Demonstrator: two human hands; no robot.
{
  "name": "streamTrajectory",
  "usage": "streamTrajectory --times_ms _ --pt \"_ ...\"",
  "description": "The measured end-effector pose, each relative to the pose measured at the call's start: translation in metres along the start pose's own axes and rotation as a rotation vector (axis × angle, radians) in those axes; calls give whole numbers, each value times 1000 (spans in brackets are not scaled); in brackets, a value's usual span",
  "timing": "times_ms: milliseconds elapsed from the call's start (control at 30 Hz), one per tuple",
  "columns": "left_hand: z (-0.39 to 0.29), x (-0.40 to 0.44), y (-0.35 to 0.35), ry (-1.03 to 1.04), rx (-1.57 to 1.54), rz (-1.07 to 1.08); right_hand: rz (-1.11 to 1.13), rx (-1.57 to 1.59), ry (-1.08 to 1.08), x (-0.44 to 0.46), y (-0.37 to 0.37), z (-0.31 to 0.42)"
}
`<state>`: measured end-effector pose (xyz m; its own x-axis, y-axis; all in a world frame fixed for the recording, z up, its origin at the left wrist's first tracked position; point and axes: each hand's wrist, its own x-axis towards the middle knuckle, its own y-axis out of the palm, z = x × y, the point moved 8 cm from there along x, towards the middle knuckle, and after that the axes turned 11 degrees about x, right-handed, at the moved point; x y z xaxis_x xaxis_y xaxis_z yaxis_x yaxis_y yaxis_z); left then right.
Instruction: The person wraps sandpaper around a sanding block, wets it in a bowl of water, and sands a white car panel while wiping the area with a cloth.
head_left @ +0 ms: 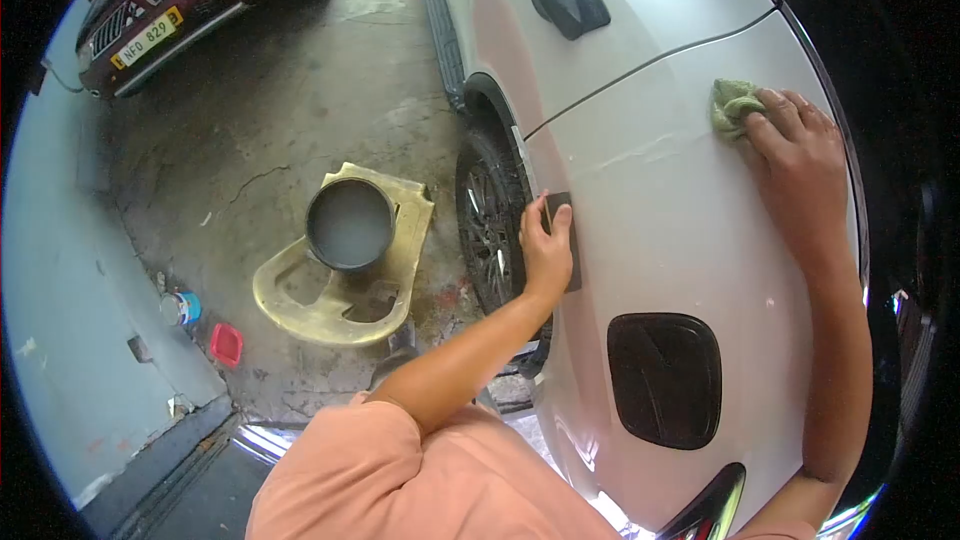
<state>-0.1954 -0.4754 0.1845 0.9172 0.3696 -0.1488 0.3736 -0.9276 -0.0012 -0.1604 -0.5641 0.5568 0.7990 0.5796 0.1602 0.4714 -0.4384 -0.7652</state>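
- I see the left hand (547, 250), half-curled, holding a dark flat rectangular pad (574, 275) against the glossy white car panel (680, 230).
- The right hand (800, 145) bunches a crumpled pale-green cloth (733, 105) there.
- I judge uneven pad pressure could scratch the panel.

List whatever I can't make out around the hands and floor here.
All in the head view:
- Dark flat pad: partly hidden by the left hand.
- Green cloth: the side under the right hand's fingers is hidden.
- Round dark container: its bottom is hidden by the grey contents.
- Small blue-labelled tub: any lettering is too small to read.
- Dark red car: cut off by the top edge.
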Motion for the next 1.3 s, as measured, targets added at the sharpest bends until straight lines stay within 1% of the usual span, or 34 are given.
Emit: streamTrajectory --times_ms 33,67,133,200,233,267,333,367,400,433,533,600,633,667,733,800,833,867,933,1000,1033,1067,1133,1167,1267,1300 --pt "-2 8 0 16 24 -35 -2 28 4 1 -3 1" --pt "1 27 4 7 -14 -11 -2 29 8 2 -3 1" --pt "-2 75 6 -77 -52 -23 -5 37 20 1 -1 2" --pt "7 117 16 -214 -203 69 -10 46 12 1 -1 2" --pt "6 115 15 -206 -133 42 -14 51 12 0 -2 2" --pt "3 103 15 -141 -82 14 -12 53 15 -1 -2 0" --pt "-20 42 -3 -16 20 -42 -5 62 18 -1 2 -2" --pt "-10 12 -1 13 22 -43 -19 67 10 0 1 -1" --pt "-11 -5 -4 39 24 -44 -30 74 2 0 -2 0" --pt "-16 -5 -8 115 98 -76 -39 79 -10 0 -3 1" --pt "3 61 5 -77 -81 -8 -65 77 -46 -2 -4 1" --pt "11 107 11 -169 -169 40 -63 88 -50 -2 -3 -1" --pt "11 104 10 -173 -88 35 -65 95 -54 -2 -2 -1" --pt "10 91 9 -137 -73 14 -58 96 -40 0 -3 -2" --pt "17 47 6 -71 -35 -23 -32 104 -8 0 0 -2" --pt "16 18 6 -78 -103 60 -46 83 -9 -2 1 -1" --pt "11 27 3 -52 -83 10 -53 69 -14 -2 0 0" --pt "13 43 7 -114 -120 53 -61 77 -26 -2 -1 0" --pt "14 92 9 -188 -90 93 -83 99 -45 -2 -5 1" --pt "25 94 10 -195 -28 87 -53 106 -39 -3 -3 1" --pt "14 95 8 -194 1 79 -44 109 -37 0 -2 -1" --pt "6 68 4 -169 -20 50 -50 111 -35 2 -2 -2" --pt "17 33 6 -94 -35 21 -46 124 -22 0 0 -2" --pt "19 41 5 -33 -10 -9 -59 115 -22 -1 0 -2" --pt "2 86 4 -204 -76 95 -81 100 -37 -3 -1 0" --pt "2 99 7 -237 -214 73 -83 102 -41 -3 -1 -1"
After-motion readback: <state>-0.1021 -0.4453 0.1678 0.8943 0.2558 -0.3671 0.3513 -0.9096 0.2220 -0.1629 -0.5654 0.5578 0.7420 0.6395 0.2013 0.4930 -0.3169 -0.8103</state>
